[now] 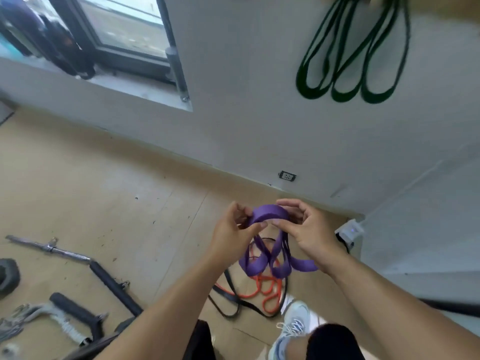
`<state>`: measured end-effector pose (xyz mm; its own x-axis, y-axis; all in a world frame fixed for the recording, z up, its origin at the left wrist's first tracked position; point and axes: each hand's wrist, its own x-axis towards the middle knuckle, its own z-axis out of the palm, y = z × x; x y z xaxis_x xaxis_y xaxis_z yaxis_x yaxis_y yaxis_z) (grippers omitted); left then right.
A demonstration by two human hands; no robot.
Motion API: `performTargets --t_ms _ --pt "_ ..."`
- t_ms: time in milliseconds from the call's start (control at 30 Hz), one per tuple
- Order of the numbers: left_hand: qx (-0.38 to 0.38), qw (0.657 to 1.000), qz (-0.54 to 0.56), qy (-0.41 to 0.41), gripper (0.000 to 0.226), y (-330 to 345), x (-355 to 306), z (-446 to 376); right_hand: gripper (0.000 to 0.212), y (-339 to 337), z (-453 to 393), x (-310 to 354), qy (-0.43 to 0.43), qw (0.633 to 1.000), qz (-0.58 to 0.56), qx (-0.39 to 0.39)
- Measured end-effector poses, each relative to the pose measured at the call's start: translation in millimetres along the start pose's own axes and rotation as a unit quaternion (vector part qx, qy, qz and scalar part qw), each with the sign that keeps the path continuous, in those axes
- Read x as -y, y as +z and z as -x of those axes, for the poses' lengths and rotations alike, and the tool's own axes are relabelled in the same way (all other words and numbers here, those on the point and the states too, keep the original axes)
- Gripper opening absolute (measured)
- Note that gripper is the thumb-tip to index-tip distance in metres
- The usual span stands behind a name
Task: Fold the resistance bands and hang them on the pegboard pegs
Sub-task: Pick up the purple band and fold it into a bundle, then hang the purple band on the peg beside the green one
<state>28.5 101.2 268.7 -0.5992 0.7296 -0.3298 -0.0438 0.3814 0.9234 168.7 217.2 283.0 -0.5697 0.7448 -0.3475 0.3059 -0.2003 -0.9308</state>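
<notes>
Both hands hold the wide flat purple rubber resistance band (pixel 268 216) at the top of its gathered folds. The left hand (pixel 231 233) pinches the left end of the arch between thumb and curled fingers, and the right hand (pixel 309 229) closes round the right end, its thumb along the near edge and its fingers curled over the far side. Between them the band bows upward, and several loops hang below, uneven in length, one tail flicking out to the right.

To do this step well, I judge the loops should be evened so all bends stack flat at the pinch, then the bundle passed to one hand's firm grip before it is raised. Rubber like this will likely spring open if the pinch loosens.

On the tan floor (pixel 104 190) beneath lie a thin orange band (pixel 262 287) and a black band (pixel 233 305), tangled together and not yet folded. Far up on the right of the pale wall (pixel 246 113), a dark green band (pixel 350 61) already hangs in three loops; its peg is out of view.
</notes>
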Motion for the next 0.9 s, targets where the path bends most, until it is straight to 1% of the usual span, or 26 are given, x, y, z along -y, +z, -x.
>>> performTargets --t_ms 167,333,433,567,733,900 --pt "0.057 0.996 -0.059 0.031 0.033 -22.3 -136.1 55.8 0.034 -28.9 68.2 120.8 -0.002 0.999 0.039 -0.03" --pt "0.081 0.992 -0.073 0.066 0.026 -28.2 -211.3 78.3 0.029 -44.5 108.0 192.4 -0.001 0.995 0.041 -0.085" --pt "0.099 0.987 -0.076 0.099 0.023 -24.6 -237.2 75.2 0.029 -55.4 118.3 213.5 -0.015 0.992 0.039 -0.118" --pt "0.14 0.969 -0.127 0.16 0.03 -10.3 -248.5 59.7 0.028 -72.4 125.8 226.0 -0.022 0.987 0.046 -0.153" --pt "0.145 0.967 -0.142 0.157 0.025 29.1 -278.7 46.2 0.027 -106.9 112.8 240.7 -0.043 0.98 0.022 -0.193" --pt "0.137 0.967 -0.151 0.151 0.025 78.6 -321.4 1.2 0.025 -158.9 63.1 259.6 -0.051 0.978 -0.039 -0.197"
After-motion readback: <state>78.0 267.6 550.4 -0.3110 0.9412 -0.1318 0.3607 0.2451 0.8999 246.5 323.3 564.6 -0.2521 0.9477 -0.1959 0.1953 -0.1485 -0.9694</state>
